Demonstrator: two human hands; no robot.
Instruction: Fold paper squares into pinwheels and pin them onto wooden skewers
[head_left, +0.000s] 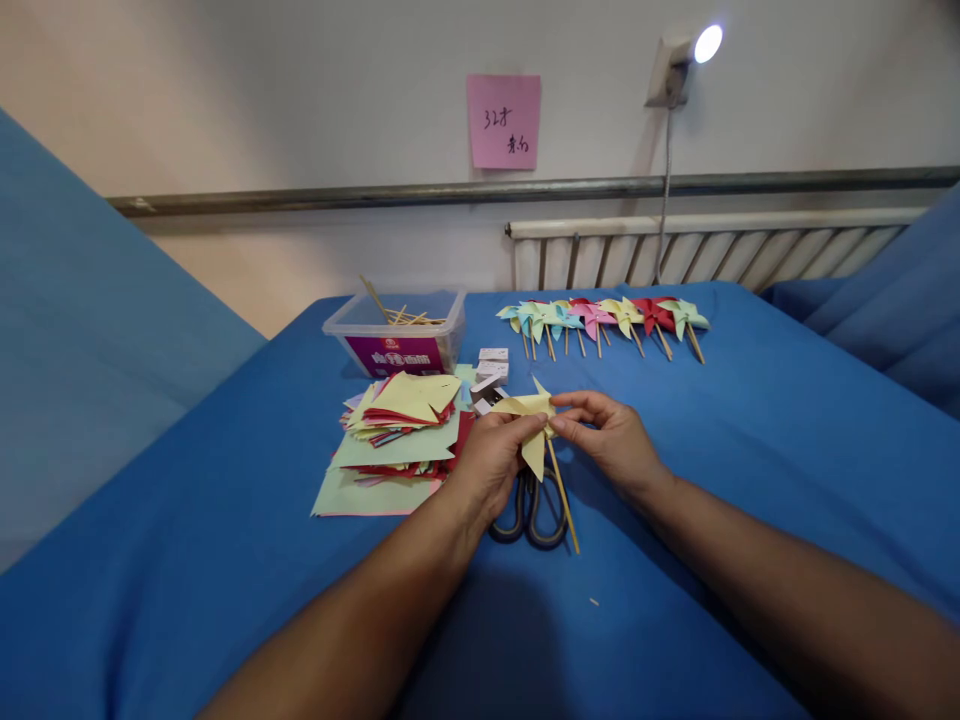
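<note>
A pale yellow paper pinwheel (pixel 534 455) on a thin wooden stick (pixel 564 500) is held above the table. My left hand (pixel 495 460) is closed on it, with the thumb pressed near its centre. At the pinwheel's right side, the fingertips and thumb of my right hand (pixel 611 435) pinch its edge. The stick slants down to the right from the paper. Beneath the pinwheel lies a pair of scissors (pixel 546 540), its dark handles toward me and its blades hidden.
Cut paper sheets (pixel 409 400) are stacked to the left, before a clear plastic box (pixel 450 322) of wooden sticks. Small white boxes (pixel 493 370) stand behind my hands. Finished pinwheels (pixel 592 318) line the back of the blue-covered table (pixel 750 430), near a radiator (pixel 720 250).
</note>
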